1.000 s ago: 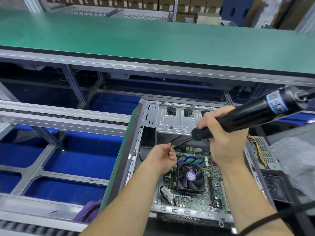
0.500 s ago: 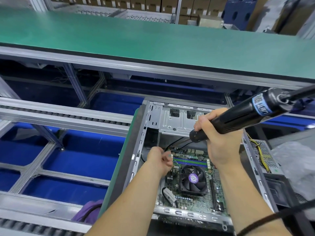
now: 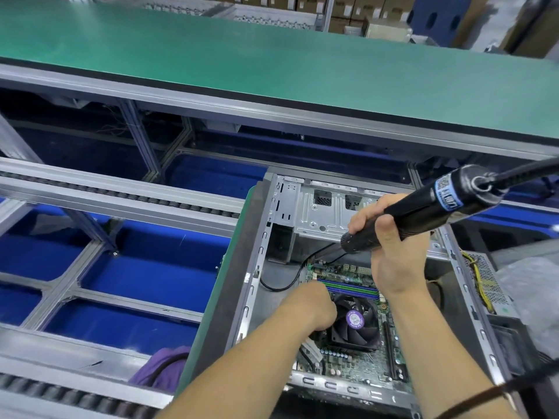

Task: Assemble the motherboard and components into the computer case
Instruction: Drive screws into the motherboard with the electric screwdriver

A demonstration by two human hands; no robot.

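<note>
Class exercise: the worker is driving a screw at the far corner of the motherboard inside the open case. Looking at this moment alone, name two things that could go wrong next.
1. The electric screwdriver, gripped by the right hand, comes in tilted; its bit could slip and gouge the motherboard.
2. A black cable loops close to that corner and might get pinched.

The case is lying open on a roller conveyor with aluminium rails, blue trays showing beneath its frame. A green bench is running across behind, above the conveyor.
</note>
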